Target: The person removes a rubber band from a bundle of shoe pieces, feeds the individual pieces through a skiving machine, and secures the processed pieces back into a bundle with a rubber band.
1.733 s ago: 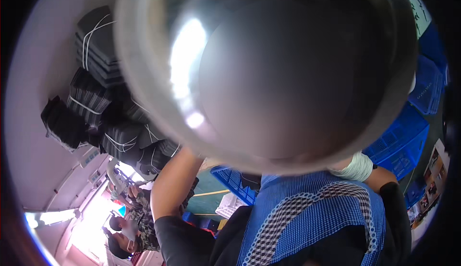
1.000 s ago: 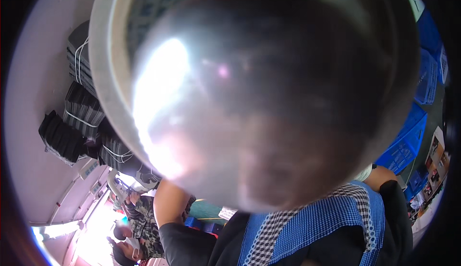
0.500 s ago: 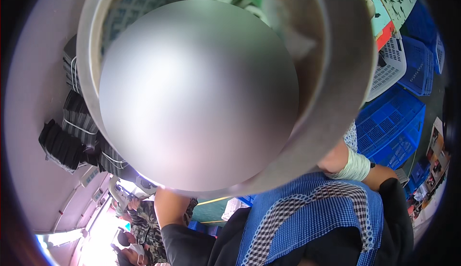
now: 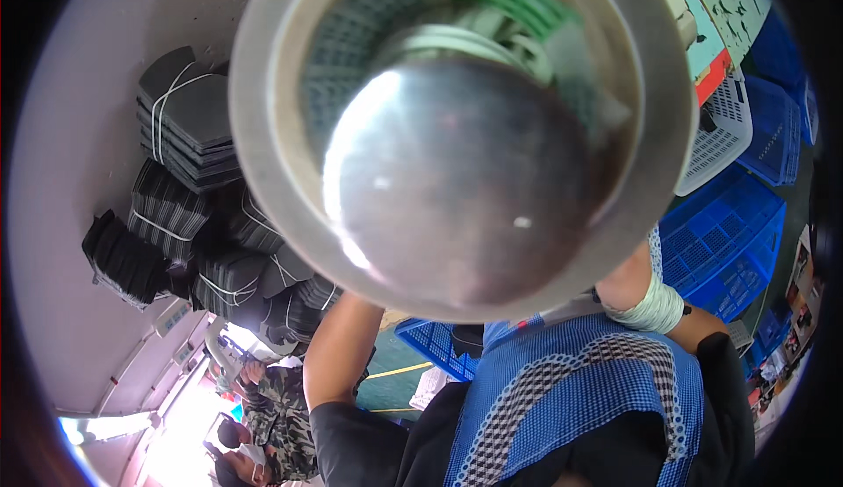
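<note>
The right hand [image 4: 625,281] shows only in part in the head view: its back end comes out below the rim of a large round vessel [image 4: 255,144], and the fingers are hidden, so I cannot tell whether they are apart, together or clamped on something. The left hand is wholly covered by that vessel; only the left forearm [image 4: 344,355] shows, so its state cannot be told either.

The vessel fills the upper middle, close to the lens and in front of both hands; whether they support it is hidden. Its pale rim surrounds a shiny dark dome [image 4: 457,188], with green bands [image 4: 514,0] and white loops [image 4: 452,43] behind, all too blurred to name surely.

Pale cord [image 4: 654,307] is wound in many turns around the right wrist, probably to keep it within reach. At the left, stacks of dark sheets [image 4: 171,206] are tied with white cord, likely so the layers stay squared and together. Blue crates [image 4: 720,237] and 1 white basket [image 4: 722,131] stand at the right, seemingly grouped to leave the front free. 1 co-worker in camouflage [image 4: 285,430] is at lower left.
</note>
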Demonstrator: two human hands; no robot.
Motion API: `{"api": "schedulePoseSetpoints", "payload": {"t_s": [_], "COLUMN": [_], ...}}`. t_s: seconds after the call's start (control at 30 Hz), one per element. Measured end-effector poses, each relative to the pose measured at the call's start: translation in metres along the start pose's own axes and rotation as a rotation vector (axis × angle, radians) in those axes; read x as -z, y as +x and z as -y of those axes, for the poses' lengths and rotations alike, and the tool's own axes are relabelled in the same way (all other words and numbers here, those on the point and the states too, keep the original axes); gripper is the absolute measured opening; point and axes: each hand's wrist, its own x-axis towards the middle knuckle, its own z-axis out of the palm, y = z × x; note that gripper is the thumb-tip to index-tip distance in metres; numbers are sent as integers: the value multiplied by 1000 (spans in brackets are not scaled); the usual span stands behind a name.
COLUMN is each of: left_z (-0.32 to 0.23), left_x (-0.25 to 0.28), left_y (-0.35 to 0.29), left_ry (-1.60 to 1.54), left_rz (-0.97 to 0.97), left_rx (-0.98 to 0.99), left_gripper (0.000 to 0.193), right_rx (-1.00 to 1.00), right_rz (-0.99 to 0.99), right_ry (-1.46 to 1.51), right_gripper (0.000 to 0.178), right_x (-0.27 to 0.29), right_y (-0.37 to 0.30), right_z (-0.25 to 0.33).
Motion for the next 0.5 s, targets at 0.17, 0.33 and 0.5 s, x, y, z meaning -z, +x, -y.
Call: {"api": "schedulePoseSetpoints", "payload": {"t_s": [0.17,0.33,0.5], "left_z": [-3,-36,-30], "left_x": [11,-6,7], "left_y": [-16,0,-15], "left_ry": [-178,-490,-652], "left_rz": [190,18,161], "left_rx": [65,470,526], "left_gripper": [23,16,23], "right_rx": [-191,-69,-109], "right_rz": [118,-96,53], "right_ry": [113,104,143], "right_gripper": [48,45,50], "right_x": [-9,1,-5], "right_y": [-9,-5,-16], "right_z": [7,1,3]}}
